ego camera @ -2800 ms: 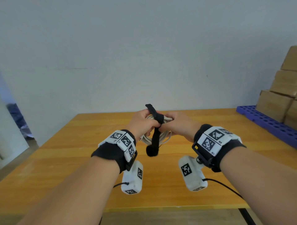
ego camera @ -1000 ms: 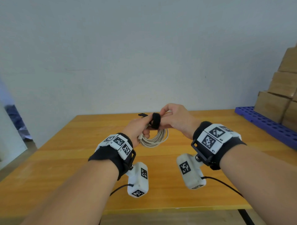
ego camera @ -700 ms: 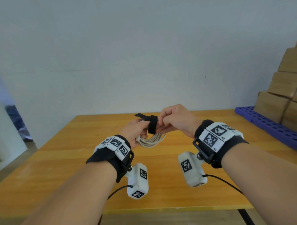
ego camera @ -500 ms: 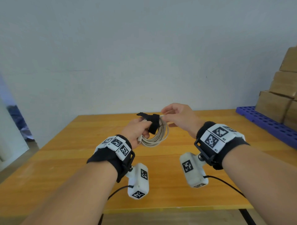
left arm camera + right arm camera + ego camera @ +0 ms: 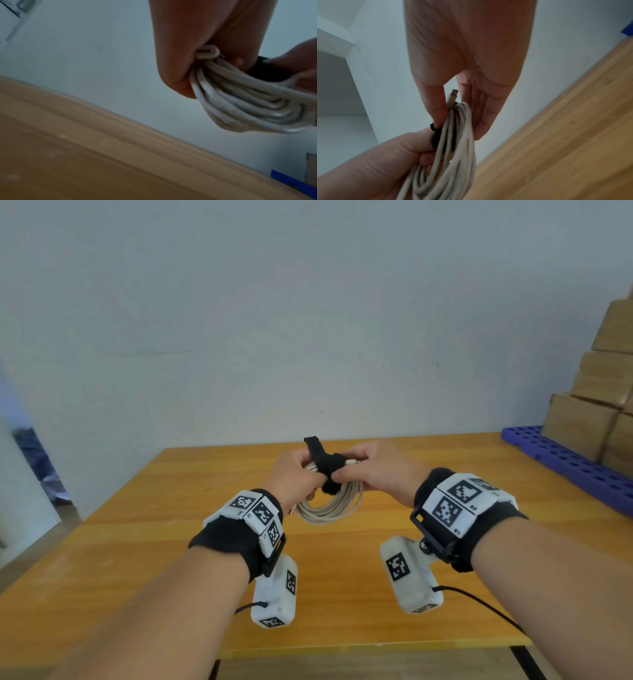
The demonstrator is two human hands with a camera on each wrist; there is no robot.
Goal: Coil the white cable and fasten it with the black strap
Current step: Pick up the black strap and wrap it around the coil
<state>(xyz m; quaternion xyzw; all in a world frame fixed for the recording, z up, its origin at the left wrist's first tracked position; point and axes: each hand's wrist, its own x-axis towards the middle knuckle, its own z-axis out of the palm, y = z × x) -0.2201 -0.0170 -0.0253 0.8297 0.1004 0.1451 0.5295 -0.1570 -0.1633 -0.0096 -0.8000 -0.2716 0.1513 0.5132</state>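
The white cable (image 5: 329, 503) is wound into a coil of several loops and hangs in the air above the wooden table (image 5: 342, 577). The black strap (image 5: 327, 465) wraps round the top of the coil, and its free end sticks up to the left. My left hand (image 5: 294, 477) grips the coil (image 5: 240, 97) at its left side, with a connector (image 5: 206, 52) poking out of the fist. My right hand (image 5: 370, 470) pinches the strap (image 5: 434, 135) against the cable bundle (image 5: 453, 148) with thumb and fingers, beside the other connector (image 5: 453, 97).
A blue perforated pallet (image 5: 575, 463) lies at the table's right edge with stacked cardboard boxes (image 5: 599, 398) on it. A plain wall stands behind the table. An opening with dark things shows at the far left (image 5: 34, 460).
The strap, hanging loose 2.8 s ago, has been wrapped round the coil. My right hand has come back onto it and now pinches it, while my left hand keeps holding the coil.
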